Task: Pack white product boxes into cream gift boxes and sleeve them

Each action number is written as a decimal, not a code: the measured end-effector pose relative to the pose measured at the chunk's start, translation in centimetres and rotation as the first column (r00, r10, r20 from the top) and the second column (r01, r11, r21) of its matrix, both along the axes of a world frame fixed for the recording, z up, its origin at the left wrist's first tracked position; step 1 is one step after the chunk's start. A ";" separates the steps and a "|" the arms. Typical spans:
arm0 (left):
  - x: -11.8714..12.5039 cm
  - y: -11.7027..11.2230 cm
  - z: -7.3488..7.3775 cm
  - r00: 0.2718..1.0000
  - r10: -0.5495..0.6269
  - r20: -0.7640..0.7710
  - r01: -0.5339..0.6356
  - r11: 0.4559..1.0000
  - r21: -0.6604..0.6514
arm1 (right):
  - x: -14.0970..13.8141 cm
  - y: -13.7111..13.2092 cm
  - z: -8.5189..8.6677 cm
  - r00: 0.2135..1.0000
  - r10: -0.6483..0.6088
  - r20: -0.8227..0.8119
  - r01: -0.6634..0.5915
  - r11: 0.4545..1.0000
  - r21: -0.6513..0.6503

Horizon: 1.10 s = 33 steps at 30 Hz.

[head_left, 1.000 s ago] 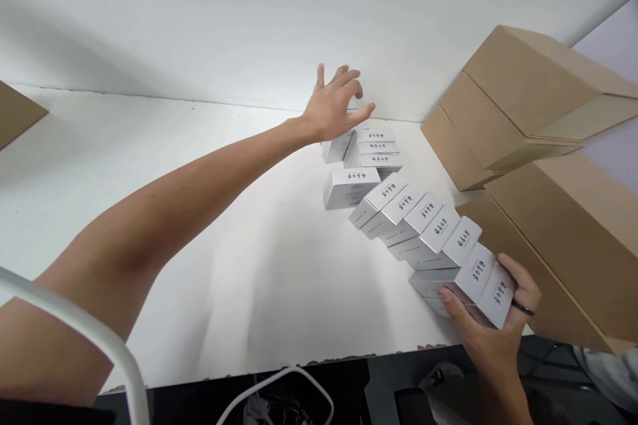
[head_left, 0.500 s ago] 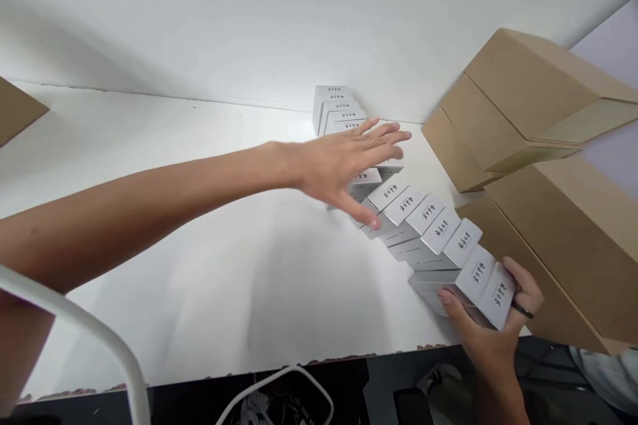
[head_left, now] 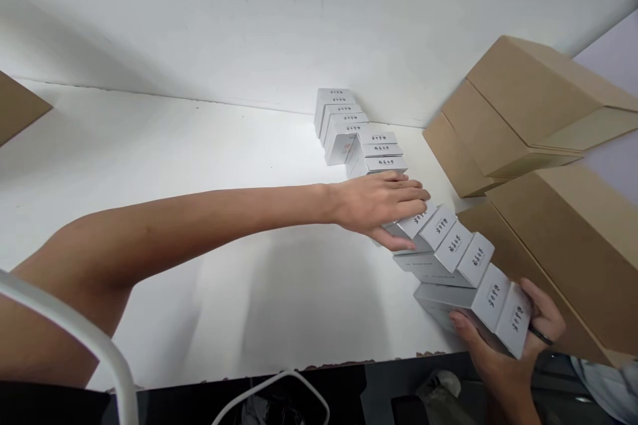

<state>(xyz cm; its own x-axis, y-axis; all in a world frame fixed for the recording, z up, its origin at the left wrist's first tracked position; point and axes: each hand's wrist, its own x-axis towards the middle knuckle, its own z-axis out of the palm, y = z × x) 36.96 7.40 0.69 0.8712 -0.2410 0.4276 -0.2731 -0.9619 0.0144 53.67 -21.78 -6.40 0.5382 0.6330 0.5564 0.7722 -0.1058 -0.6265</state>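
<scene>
The left hand (head_left: 381, 202) is clasping the row of white boxes (head_left: 451, 246) midway while the right hand (head_left: 503, 345) is gripping its near end

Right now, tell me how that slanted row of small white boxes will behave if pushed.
The row of white boxes is separate cartons leaning stepwise, so it will probably buckle or fan out unless squeezed endwise. Each looks crisp-edged, so likely stiff and light. Smooth faces on the smooth table would likely slide easily.
</scene>
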 end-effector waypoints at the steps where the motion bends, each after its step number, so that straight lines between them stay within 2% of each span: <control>1: 0.3 0.1 0.0 1.000 -0.001 -0.001 0.001 1.000 0.007 | 0.0 0.0 0.0 1.000 0.000 0.003 0.000 1.000 0.004; 7: 2.0 1.2 0.5 0.999 0.038 -0.021 -0.037 0.999 0.038 | -0.2 0.2 0.3 1.000 0.014 0.024 -0.014 1.000 0.020; 10: 2.9 1.8 0.7 1.000 0.007 -0.007 -0.007 0.998 0.065 | -0.4 0.0 0.4 1.000 0.009 0.021 -0.010 1.000 0.014; 13: 3.5 2.1 0.5 0.998 -0.003 -0.060 0.009 0.994 0.108 | -0.6 -0.2 0.5 1.000 0.004 0.017 -0.005 1.000 0.018; 17: 3.2 1.9 0.6 0.992 0.072 -0.105 -0.061 0.992 0.111 | -0.1 -0.4 0.2 0.999 0.009 0.036 -0.009 1.000 0.021; 20: 2.6 2.2 1.6 0.997 0.076 -0.027 -0.073 0.994 0.083 | 0.2 -0.5 -0.1 0.999 0.007 0.031 -0.008 1.000 0.019; 22: 2.4 2.9 2.4 0.994 0.107 -0.035 -0.106 0.994 0.029 | 0.2 -0.5 -0.2 0.999 0.007 0.032 -0.008 1.000 0.023; 26: 2.0 5.3 3.5 0.938 0.252 -0.238 -0.271 0.961 -0.050 | 0.0 -0.3 -0.3 0.999 -0.012 0.032 0.011 0.999 0.037; 29: 1.8 6.2 3.2 0.897 0.314 -0.312 -0.346 0.937 -0.054 | -0.1 -0.2 -0.3 1.000 0.003 0.027 -0.005 0.998 0.057; 33: 1.6 5.7 2.1 0.926 0.316 -0.208 -0.307 0.949 0.073 | 0.0 -0.2 -0.3 0.999 0.003 0.034 -0.005 0.998 0.058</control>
<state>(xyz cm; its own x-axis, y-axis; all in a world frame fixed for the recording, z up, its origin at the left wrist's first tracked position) 38.58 13.10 2.81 0.9750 0.0448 0.2178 0.0458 -0.9989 0.0005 53.64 -21.96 -6.75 0.5161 0.6014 0.6099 0.7933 -0.0670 -0.6052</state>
